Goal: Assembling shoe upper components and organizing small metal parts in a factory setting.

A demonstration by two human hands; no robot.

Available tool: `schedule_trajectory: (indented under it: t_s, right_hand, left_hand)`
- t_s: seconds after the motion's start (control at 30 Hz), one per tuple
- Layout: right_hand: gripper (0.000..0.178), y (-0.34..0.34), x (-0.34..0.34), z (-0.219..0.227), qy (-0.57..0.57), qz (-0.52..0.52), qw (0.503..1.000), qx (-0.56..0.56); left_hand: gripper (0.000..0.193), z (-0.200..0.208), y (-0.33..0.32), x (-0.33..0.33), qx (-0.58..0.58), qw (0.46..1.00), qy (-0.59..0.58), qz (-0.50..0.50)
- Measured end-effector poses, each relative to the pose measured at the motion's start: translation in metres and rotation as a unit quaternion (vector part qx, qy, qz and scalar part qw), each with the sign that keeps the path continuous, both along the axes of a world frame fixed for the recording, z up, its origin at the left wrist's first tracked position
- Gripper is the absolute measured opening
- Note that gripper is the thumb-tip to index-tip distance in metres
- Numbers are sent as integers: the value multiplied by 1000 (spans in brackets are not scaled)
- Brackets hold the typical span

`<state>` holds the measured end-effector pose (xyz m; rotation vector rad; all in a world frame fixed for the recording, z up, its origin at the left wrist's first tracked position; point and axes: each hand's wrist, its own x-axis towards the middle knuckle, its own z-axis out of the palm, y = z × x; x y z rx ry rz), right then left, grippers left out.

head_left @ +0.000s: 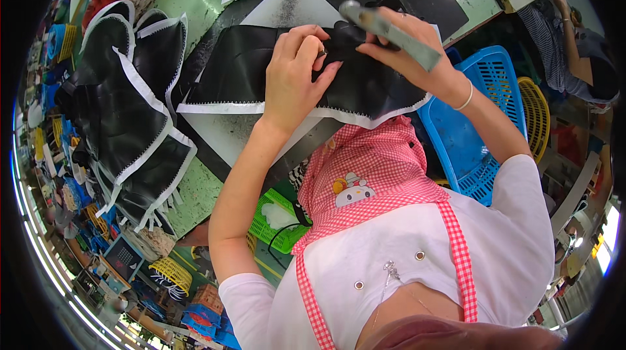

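A black leather piece (238, 63) with a white zigzag-stitched edge lies in front of me, over a white sheet (297, 1) with dark smudges. My left hand (293, 70) rests on the piece, its fingers bent and pressed against a fold, the thumb pointing right. Above the piece's right part, my right hand (414, 50) grips a hammer (391, 30) whose grey metal head is rounded at one end and flat at the other. The hammer's handle is hidden in the hand. Between the two hands the leather is bunched up; its exact shape there is unclear.
More black pieces with white stitched edges (140, 115) are stacked on the green table (202, 190) at left. Others lie at the far edge. A blue basket (499, 66) stands at right, beside a yellow one (535, 112). Below the table is a green basket (287, 240). Someone sits at far right.
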<state>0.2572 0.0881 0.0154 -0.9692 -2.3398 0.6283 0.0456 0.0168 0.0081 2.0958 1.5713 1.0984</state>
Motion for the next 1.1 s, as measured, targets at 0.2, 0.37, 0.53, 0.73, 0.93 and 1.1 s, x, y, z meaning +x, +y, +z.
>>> schedule_trajectory:
  t_s: [0.2,0.37,0.53,0.73,0.93,1.1]
  right_hand:
    - [25,5,-3,-9,26,-27,996,-77]
    - [21,9,-1,-2,24,-38,999,-18]
    - [16,-17,10,46,22,55,996,-61]
    - [18,-25,6,35,-43,39,967,-247]
    - [19,-25,6,29,-5,49,969,-243]
    - [20,-27,5,34,-26,37,966,-254]
  left_hand:
    - [23,-12,-3,-2,56,998,19,-31]
    - [19,-15,-4,1,112,991,74,-19]
    - [16,-15,-6,-1,120,988,101,-17]
    - [6,6,-5,-14,59,996,46,-50]
    - [10,28,13,-29,-52,994,-85,-45]
    - [13,26,17,-21,-73,976,-203,-14]
